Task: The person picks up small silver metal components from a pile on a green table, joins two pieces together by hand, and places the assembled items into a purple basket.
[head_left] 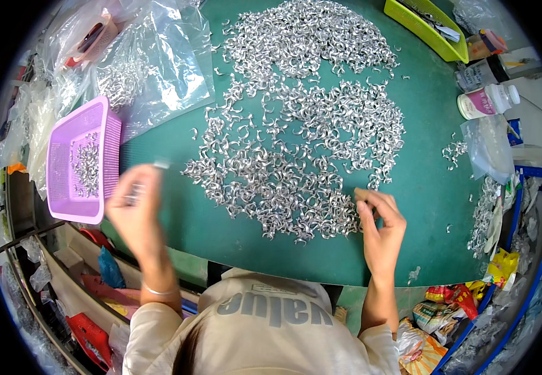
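A broad pile of small curved silver metal pieces (283, 194) lies spread over the green tabletop (177, 212). My left hand (136, 209), smeared by motion, is between this pile and a purple plastic basket (111, 134). Its fingers are curled around several silver pieces, and a pale blurred bit shows at a fingertip. More such pieces lie at the bottom of the basket. My right hand (382, 234) is at the pile's near right edge, thumb and forefinger pinched together. Something tan shows at its fingertip; whether a metal piece is in the pinch cannot be made out.
Clear plastic bags (165, 69) lie at the far left, beside a pink basket (99, 40). A yellow-green tray (430, 28) sits at the far right, with a white bottle (488, 101) nearer. Blue-framed shelving (536, 244) with packets borders the right side.
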`<state>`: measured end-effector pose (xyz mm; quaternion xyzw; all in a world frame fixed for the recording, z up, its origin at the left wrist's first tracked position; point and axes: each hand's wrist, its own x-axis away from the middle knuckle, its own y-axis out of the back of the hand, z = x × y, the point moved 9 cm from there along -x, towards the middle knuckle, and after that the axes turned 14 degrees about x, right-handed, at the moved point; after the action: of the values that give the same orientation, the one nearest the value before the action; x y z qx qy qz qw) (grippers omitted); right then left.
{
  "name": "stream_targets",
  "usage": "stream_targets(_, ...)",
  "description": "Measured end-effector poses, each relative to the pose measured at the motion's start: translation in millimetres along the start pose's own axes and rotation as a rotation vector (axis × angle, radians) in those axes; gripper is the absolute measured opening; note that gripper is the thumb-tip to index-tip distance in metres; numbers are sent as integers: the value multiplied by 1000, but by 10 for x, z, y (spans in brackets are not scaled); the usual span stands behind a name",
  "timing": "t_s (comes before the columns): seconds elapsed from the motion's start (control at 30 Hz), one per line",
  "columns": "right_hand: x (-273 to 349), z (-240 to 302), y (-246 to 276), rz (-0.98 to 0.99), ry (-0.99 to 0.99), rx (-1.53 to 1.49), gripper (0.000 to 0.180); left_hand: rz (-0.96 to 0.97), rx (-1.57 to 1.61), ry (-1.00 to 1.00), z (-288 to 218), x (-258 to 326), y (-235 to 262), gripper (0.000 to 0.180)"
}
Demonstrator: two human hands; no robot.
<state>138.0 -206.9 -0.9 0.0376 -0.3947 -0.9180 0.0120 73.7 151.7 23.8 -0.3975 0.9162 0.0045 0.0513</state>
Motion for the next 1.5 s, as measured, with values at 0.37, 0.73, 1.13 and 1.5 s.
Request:
stream_targets(0.37,-132,194,-256,42,266,382,23,-311,-569,-397,-366,-700,1227,22)
stream_targets(0.73,321,-126,-455,330,-473,-1176,20,764,159,604,404,900,-1129,12)
stream_targets(1.13,551,199,-738,508,-625,-1568,16,834,141,14,102,1213,-1519,22)
stream_targets(1.5,448,164,-391,152,-369,-1047,20,876,201,126,98,1224,-1527,20)
